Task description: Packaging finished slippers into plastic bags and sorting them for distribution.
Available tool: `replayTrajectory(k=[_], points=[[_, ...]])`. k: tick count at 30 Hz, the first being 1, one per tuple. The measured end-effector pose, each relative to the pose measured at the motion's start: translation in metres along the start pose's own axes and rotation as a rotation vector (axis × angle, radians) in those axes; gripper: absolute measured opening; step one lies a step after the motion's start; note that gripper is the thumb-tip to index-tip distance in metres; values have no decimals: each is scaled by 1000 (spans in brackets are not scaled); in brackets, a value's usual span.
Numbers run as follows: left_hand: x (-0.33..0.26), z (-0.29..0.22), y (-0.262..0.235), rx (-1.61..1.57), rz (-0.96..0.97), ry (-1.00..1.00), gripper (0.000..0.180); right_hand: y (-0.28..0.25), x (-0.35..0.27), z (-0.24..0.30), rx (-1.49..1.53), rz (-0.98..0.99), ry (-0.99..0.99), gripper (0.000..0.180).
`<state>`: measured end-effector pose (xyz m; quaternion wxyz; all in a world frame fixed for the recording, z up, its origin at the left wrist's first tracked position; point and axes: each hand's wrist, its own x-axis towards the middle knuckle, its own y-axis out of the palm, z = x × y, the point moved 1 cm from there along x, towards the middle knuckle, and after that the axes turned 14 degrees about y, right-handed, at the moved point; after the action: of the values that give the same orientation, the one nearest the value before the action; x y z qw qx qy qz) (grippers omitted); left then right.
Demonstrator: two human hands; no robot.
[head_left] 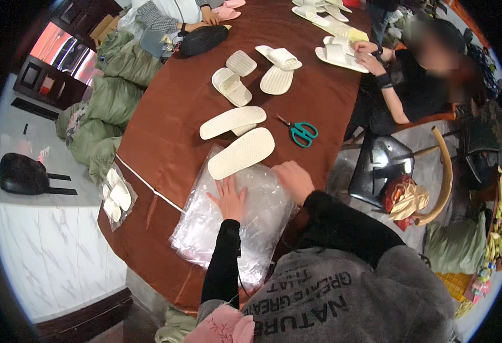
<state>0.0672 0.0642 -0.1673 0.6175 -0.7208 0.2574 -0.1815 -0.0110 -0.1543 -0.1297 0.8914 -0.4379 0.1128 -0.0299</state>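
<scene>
My left hand [228, 198] lies flat with its fingers spread on a stack of clear plastic bags [251, 220] at the table's near side. At the far right corner of the stack, my right hand [294, 182] is closed, its fingertips pinching the edge of a bag; it is slightly blurred. Just beyond my left fingertips, a cream slipper [242, 153] lies sole up, partly over the bags. Another cream slipper [231, 122] lies sole up behind it. Scissors with teal handles [303, 134] rest to their right.
More cream slippers [231, 87] lie farther up the brown-covered table [171, 126]. A bagged pair of slippers [116, 197] sits at the left edge. At the upper right a co-worker's hands [367, 57] touch a white slipper [334, 54]. A chair [379, 166] stands right of the table.
</scene>
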Motion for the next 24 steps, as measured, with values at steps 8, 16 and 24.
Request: replayTrajectory(k=[8, 16, 24], points=[[1, 17, 14, -106, -155, 167, 64, 29, -15, -18, -400, 20, -334, 65], [-80, -5, -55, -124, -100, 108, 74, 29, -14, -30, -461, 50, -275, 64], [-158, 45, 0, 62, -81, -160, 78, 14, 5, 6, -260, 146, -149, 57]])
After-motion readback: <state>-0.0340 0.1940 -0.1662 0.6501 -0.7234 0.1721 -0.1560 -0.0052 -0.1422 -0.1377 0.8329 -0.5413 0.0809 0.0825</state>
